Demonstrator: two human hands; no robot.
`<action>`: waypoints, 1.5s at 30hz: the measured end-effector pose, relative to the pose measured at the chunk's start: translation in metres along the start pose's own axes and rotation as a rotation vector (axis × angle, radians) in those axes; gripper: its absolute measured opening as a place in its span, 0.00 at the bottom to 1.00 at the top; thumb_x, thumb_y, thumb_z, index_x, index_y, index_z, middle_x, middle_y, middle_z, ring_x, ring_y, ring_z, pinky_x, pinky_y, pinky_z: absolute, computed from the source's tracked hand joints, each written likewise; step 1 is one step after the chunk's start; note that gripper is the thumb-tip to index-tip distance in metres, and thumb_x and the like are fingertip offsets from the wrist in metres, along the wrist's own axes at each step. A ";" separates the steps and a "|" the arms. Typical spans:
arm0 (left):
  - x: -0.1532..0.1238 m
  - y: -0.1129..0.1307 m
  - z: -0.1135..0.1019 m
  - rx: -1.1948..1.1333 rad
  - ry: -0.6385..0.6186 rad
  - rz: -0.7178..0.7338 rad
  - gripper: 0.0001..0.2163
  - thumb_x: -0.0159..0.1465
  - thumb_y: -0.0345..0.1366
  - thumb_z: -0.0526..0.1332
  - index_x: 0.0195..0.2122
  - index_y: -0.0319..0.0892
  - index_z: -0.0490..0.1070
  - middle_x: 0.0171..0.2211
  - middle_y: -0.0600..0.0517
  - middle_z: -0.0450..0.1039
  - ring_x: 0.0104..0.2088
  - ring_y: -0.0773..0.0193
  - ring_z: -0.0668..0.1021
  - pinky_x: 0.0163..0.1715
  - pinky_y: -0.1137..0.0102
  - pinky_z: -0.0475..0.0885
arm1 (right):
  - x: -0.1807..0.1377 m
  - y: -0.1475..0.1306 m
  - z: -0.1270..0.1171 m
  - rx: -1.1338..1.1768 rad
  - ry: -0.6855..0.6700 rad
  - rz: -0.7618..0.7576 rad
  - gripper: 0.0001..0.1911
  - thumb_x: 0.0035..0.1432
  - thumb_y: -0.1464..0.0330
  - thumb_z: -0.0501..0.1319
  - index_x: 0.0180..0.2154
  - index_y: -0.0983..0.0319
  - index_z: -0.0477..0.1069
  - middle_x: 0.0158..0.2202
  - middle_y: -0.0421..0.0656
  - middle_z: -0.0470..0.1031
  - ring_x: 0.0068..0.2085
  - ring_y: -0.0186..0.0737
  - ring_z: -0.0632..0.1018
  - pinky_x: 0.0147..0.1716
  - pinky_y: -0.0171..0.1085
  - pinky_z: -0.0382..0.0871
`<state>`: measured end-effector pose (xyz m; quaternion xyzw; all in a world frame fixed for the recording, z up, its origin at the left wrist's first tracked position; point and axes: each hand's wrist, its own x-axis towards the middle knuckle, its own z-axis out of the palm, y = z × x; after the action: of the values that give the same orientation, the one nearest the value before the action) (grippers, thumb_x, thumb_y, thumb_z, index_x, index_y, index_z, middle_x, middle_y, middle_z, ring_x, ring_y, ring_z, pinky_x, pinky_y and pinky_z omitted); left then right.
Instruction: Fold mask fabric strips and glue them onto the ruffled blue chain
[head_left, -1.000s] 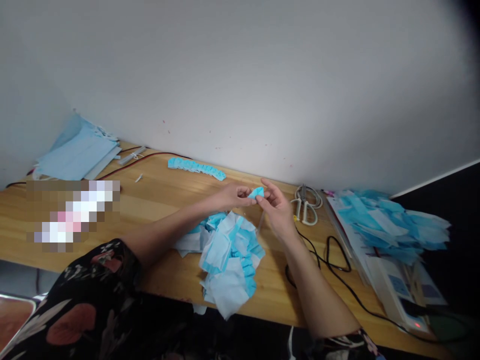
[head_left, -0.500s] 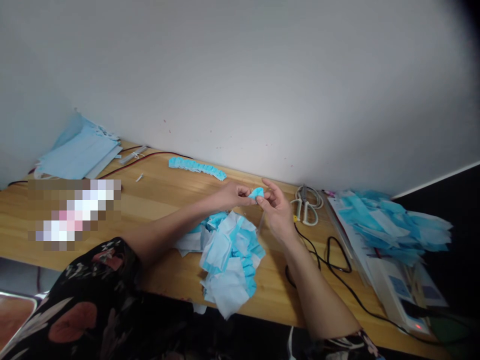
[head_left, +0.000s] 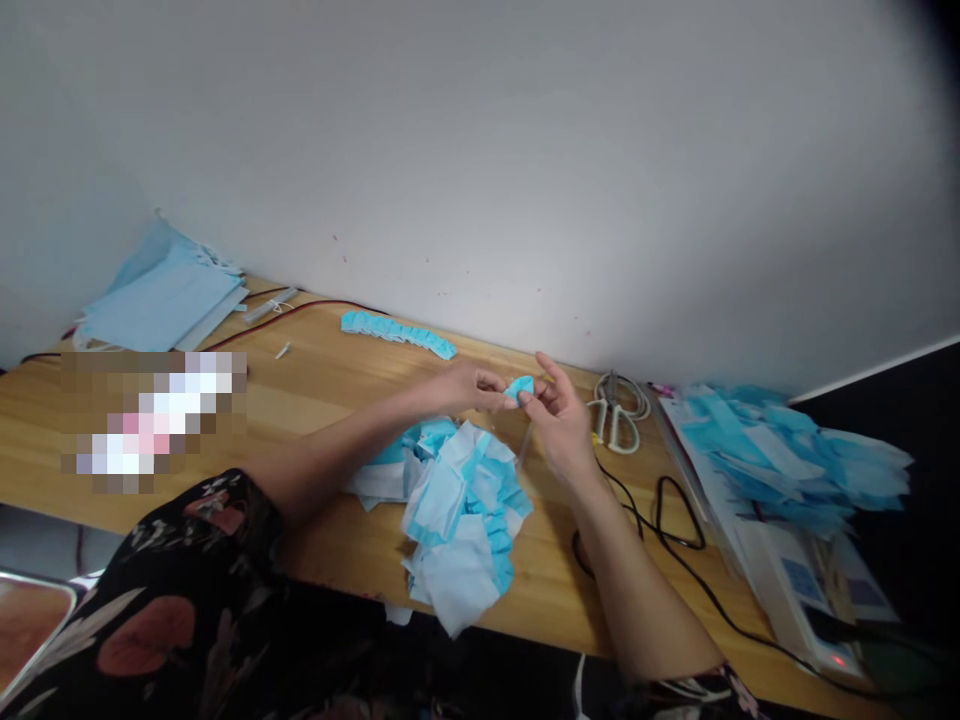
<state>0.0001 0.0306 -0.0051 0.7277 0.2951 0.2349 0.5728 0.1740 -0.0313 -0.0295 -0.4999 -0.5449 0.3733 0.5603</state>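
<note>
Between my two hands is a small folded piece of light-blue mask fabric (head_left: 521,386). My left hand (head_left: 478,388) pinches its left edge. The thumb and a finger of my right hand (head_left: 559,408) grip its right side, while the index finger sticks up. Below my hands lies a loose heap of blue and white fabric pieces (head_left: 457,490), part of it hanging over the table's front edge. Behind, near the wall, rests a row of small pleated blue pieces (head_left: 397,333) laid side by side.
White-handled scissors (head_left: 616,420) and a coiled cable lie right of my hands. A black cord (head_left: 679,540) runs to a white device (head_left: 806,610) with a red light. More fabric pieces (head_left: 787,450) are piled at right. Flat face masks (head_left: 165,300) are stacked at far left.
The whole view has shifted slightly. Both hands hold the small fabric piece as before, with only slight finger movement.
</note>
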 end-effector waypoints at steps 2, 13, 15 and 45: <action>0.003 -0.003 -0.003 -0.067 0.029 0.014 0.13 0.52 0.44 0.66 0.29 0.38 0.74 0.25 0.55 0.69 0.27 0.70 0.67 0.27 0.73 0.58 | 0.000 0.000 0.000 -0.007 0.000 -0.005 0.34 0.53 0.63 0.66 0.61 0.55 0.62 0.30 0.37 0.70 0.32 0.35 0.71 0.38 0.37 0.67; 0.006 -0.008 0.003 0.019 0.183 0.047 0.12 0.54 0.43 0.64 0.26 0.37 0.71 0.22 0.57 0.67 0.24 0.72 0.65 0.26 0.74 0.57 | -0.003 0.000 0.002 -0.062 -0.070 -0.006 0.32 0.55 0.64 0.64 0.61 0.56 0.62 0.31 0.37 0.69 0.33 0.35 0.71 0.38 0.37 0.66; 0.007 -0.008 0.003 0.012 0.187 0.055 0.12 0.54 0.43 0.64 0.26 0.37 0.71 0.23 0.56 0.67 0.25 0.72 0.66 0.26 0.74 0.58 | -0.002 0.001 0.000 -0.063 -0.070 0.001 0.31 0.55 0.64 0.63 0.60 0.57 0.63 0.31 0.37 0.69 0.33 0.35 0.71 0.38 0.37 0.66; 0.012 -0.017 0.001 -0.067 0.208 0.108 0.08 0.55 0.38 0.64 0.30 0.38 0.69 0.22 0.59 0.63 0.23 0.73 0.65 0.24 0.75 0.57 | -0.002 -0.003 -0.003 -0.089 0.055 -0.085 0.10 0.54 0.62 0.65 0.39 0.58 0.73 0.39 0.41 0.76 0.37 0.37 0.75 0.40 0.38 0.69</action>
<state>0.0063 0.0414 -0.0214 0.6945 0.3055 0.3495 0.5497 0.1768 -0.0342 -0.0270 -0.5109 -0.5660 0.3107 0.5675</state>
